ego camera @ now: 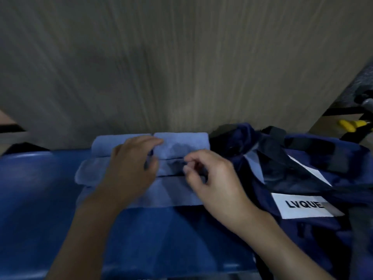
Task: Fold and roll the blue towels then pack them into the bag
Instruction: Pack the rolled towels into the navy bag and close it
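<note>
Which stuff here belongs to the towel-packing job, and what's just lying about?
Job: left towel roll, right towel roll, folded towel, navy bag, left hand, right hand.

Lying about: yellow object at far right, black strap beside it, wooden panel behind.

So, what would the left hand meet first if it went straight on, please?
The left hand would probably meet the rolled blue towel first; its fingertips may already touch it, depth being unclear.

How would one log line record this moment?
left hand on rolled light-blue cloth towel; right hand curled above flat light-blue towel, grip unclear; navy fabric bag right of towels
</note>
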